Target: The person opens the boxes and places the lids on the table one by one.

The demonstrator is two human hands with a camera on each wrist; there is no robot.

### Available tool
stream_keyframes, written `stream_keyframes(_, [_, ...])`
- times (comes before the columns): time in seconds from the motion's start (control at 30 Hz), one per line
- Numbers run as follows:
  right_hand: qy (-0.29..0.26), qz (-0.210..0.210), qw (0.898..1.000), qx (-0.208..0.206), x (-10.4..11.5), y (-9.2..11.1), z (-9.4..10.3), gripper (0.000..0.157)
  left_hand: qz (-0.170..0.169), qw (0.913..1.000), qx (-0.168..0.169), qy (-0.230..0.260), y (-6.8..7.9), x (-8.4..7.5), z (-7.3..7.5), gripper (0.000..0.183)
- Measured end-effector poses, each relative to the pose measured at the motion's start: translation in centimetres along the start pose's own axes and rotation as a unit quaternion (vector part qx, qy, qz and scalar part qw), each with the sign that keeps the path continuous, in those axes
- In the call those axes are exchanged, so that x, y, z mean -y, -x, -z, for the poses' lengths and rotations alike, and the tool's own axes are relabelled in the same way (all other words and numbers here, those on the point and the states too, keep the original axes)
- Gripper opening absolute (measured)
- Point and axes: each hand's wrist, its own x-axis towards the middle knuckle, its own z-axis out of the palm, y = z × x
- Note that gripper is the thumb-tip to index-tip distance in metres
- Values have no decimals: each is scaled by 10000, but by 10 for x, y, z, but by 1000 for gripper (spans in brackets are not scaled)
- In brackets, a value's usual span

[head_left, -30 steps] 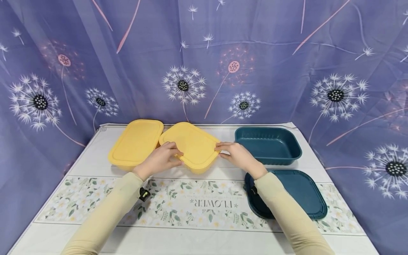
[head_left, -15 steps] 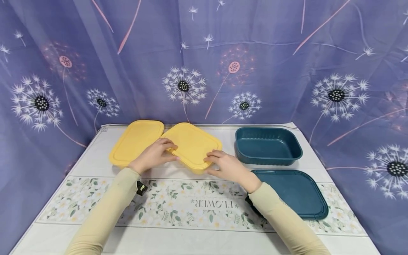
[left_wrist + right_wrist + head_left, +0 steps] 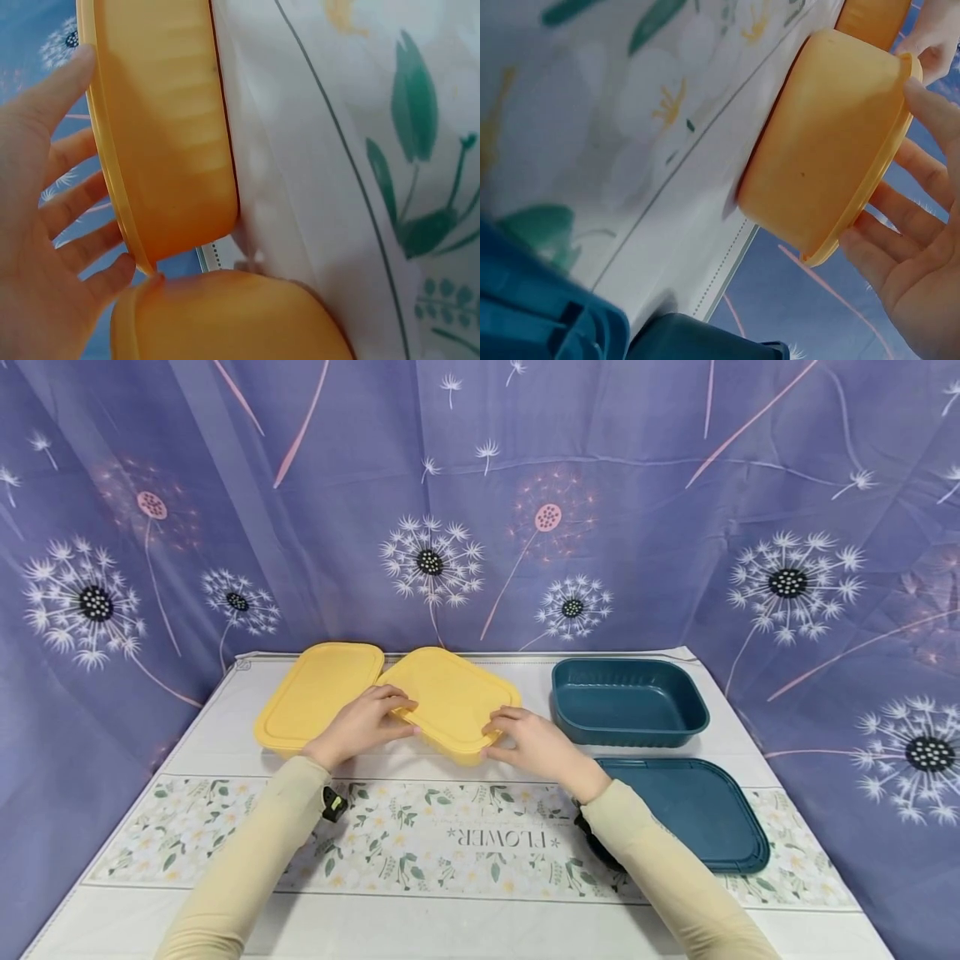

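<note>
A yellow lidded food container (image 3: 450, 689) stands turned at an angle at the back middle of the table. My left hand (image 3: 363, 722) touches its front left edge, thumb at the rim and fingers reaching over the lid. At the front right corner, my right hand (image 3: 534, 742) rests its fingertips on the lid, with the thumb by the rim. Both wrist views show the fingers loosely spread along the lid's edge. Close on the left sits a second yellow lidded container (image 3: 318, 693), partly overlapped by my left hand in the head view.
A dark teal container (image 3: 630, 706) stands uncovered at the back right. In front of it lies a teal lid (image 3: 697, 814), partly behind my right sleeve (image 3: 660, 877). The white cloth (image 3: 465, 927) has a floral band. A purple dandelion curtain (image 3: 480, 485) hangs behind and beside the table.
My right hand has moved from the container's right corner round to its front right corner. My left hand has shifted slightly left along the edge. The last half second shows hardly any movement.
</note>
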Motion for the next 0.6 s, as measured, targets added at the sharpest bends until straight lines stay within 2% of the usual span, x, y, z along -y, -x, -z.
stream_keyframes(0.2, [-258,-63,9996,100,-6,-5,3,34,39,9997,-185,-145,-2,-2,-4,54])
stream_keyframes(0.6, [-240,8,9997,34,-11,-7,3,27,230,9986,-397,-273,-6,-9,-10,52])
